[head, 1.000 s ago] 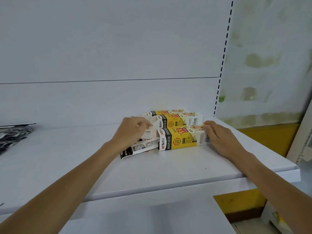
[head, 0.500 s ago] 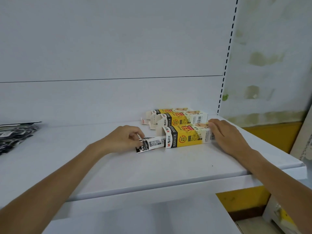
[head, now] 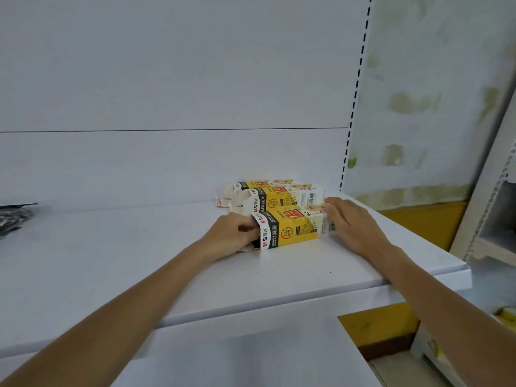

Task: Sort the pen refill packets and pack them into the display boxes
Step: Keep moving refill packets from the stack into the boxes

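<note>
Display box, yellow, black and white: lies on its side on white shelf, right half, midway between front and back edges, open flap end facing left. Pen refill packet: almost wholly inside that open end, only a dark tail showing. Left hand: at the mouth, fingers curled on the packet's tail. Right hand: fingers straight, pressed flat against the box's right end. Two more boxes: side by side behind, toward the back edge. Dark packet pile: left edge.
</note>
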The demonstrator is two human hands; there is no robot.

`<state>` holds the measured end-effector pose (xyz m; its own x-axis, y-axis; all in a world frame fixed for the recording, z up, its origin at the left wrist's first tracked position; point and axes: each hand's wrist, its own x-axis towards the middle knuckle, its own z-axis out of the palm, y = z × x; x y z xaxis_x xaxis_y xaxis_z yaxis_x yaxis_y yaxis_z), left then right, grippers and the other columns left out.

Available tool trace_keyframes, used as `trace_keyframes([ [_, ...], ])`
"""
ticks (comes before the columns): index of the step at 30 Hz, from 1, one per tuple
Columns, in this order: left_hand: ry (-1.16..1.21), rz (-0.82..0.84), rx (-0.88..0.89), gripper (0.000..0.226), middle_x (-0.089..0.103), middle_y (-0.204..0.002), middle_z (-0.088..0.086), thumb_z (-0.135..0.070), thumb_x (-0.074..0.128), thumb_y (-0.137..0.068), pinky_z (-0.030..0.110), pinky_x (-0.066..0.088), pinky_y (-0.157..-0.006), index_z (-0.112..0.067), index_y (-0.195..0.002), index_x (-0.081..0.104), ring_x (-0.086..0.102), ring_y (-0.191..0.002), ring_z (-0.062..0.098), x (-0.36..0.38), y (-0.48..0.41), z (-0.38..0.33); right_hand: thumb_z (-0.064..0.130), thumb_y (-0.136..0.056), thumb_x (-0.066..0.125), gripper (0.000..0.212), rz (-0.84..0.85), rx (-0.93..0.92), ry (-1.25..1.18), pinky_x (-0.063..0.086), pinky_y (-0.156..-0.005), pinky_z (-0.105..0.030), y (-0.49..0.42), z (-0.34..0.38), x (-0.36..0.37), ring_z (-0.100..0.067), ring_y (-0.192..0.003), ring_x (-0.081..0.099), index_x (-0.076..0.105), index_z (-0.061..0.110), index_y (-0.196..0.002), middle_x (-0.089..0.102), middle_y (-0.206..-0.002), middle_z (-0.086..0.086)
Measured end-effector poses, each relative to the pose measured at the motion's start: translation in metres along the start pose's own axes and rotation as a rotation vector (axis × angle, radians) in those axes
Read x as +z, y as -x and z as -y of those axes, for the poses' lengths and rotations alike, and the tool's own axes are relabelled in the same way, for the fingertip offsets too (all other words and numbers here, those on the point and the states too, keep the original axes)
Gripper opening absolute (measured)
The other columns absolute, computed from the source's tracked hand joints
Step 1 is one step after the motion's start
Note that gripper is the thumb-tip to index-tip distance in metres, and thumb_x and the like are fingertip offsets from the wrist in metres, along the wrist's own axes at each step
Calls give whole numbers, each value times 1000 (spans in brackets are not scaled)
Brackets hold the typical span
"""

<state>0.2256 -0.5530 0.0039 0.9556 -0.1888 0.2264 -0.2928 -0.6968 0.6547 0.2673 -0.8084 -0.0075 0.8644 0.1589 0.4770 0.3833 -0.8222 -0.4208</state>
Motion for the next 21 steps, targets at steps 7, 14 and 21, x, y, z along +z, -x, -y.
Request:
trace_keyframes([
  [7,136,-181,33,22,69,-85,-7,-11,52,-92,3,41,-58,-21,-94,72,60,-67,-4,-5,4,8,39,-98,28,38,-22,15,4,43,-84,-38,-2,-2,2,-21,-95,53,53,18,-119,60,-108,-8],
  [14,222,92,71,25,69,-92,-13,-9,57,-88,6,43,-66,-31,-93,68,61,-78,-5,-6,9,5,37,-99,28,38,-27,10,3,42,-83,-36,0,-2,2,-22,-96,53,52,16,-119,60,-110,-10],
  [21,215,48,108,20,68,-86,-27,-15,66,-84,8,47,-73,-24,-101,73,61,-79,-11,-3,14,4,33,-99,28,36,-18,5,20,41,-83,-36,-1,-3,1,-22,-96,51,52,15,-119,60,-109,-10],
])
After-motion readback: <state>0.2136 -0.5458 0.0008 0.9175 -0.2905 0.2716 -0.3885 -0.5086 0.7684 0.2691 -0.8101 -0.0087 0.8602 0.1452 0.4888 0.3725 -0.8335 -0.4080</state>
